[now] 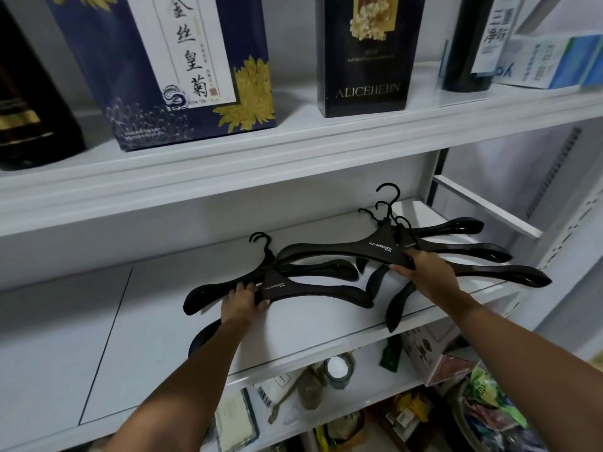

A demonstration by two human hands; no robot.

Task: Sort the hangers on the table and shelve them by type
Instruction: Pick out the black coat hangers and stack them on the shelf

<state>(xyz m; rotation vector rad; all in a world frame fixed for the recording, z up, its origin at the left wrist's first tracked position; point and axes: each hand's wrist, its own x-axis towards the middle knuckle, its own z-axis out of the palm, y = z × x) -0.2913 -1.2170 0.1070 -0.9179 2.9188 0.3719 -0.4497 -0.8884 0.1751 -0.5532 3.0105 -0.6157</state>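
Left hand [243, 301] and right hand [424, 272] each gripping black hangers [326, 290] on white shelf [156, 321], boxes [182, 60] above.

Blk hangers [313, 288] – white shelf [163, 321]

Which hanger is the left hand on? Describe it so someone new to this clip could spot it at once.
Find the white middle shelf, under the one with the gift boxes. Black hangers lie there in two bunches; the left hand rests on the front hanger of the left bunch. Its white logo sits right beside the fingers, while the right hand grips the other bunch.
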